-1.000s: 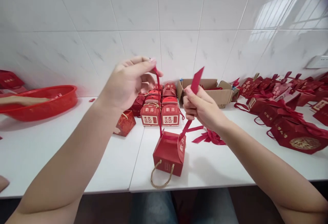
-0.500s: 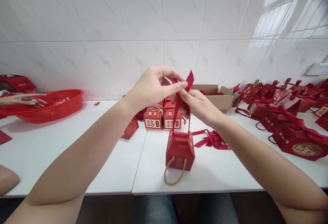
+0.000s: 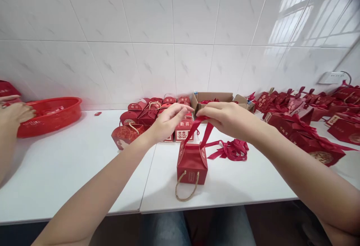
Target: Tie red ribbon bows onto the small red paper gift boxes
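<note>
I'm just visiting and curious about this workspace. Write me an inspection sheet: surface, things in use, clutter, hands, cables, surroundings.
Surface: white table, a seam running between two panels.
Things in use: small red box standing upright, rope handle hanging at its near side; red ribbon rising from its top.
Clutter: loose ribbons just right of the box; grouped boxes behind; more boxes at right.
Left hand: beside the ribbon; grip unclear.
Right hand: fingers at the ribbon's top, apparently holding it.
Cables: dark cord by a white wall fixture.
Surroundings: tiled wall; red basin and another person's hand at left.
</note>
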Action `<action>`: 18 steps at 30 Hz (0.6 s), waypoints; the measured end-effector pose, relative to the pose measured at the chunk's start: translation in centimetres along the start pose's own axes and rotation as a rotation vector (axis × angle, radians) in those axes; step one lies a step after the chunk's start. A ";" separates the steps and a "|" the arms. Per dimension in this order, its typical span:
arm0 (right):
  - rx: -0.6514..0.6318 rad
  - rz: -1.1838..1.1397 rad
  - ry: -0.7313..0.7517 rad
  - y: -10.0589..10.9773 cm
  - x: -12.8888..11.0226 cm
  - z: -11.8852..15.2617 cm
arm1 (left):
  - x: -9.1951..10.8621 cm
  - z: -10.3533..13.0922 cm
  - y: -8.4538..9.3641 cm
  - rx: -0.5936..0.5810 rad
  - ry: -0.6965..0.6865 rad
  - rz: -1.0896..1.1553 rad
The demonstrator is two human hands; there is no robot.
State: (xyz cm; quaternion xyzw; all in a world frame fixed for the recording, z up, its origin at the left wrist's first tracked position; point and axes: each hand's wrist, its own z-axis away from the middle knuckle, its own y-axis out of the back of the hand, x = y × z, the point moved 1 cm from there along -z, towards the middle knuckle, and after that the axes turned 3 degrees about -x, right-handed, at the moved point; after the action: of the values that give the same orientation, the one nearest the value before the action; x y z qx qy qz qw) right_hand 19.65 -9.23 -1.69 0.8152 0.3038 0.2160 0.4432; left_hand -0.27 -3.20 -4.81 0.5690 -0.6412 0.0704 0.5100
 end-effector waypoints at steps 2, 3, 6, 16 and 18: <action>0.134 0.175 0.036 -0.2 -0.4 0.0 | -0.7 -1.0 -0.6 -0.049 0.085 0.189; 0.198 0.243 0.051 -0.4 -0.4 0.0 | -0.9 -1.4 -0.9 -0.094 0.103 0.275; 0.337 0.370 0.049 -1.2 -0.4 -0.1 | -0.8 -2.0 -1.6 -0.215 0.110 0.403; -0.122 0.317 -0.540 -3.1 0.7 4.3 | -0.1 1.8 3.1 0.056 -0.268 -0.588; -0.314 0.262 -0.663 -4.2 1.6 7.8 | -2.2 4.5 5.3 -0.075 -0.147 -0.677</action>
State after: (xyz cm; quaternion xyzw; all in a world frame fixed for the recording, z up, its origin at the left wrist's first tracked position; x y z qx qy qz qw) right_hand 24.38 -11.02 -9.12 0.7949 0.0007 0.0396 0.6055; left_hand -7.45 -2.93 -5.97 0.7337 -0.4535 -0.1677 0.4773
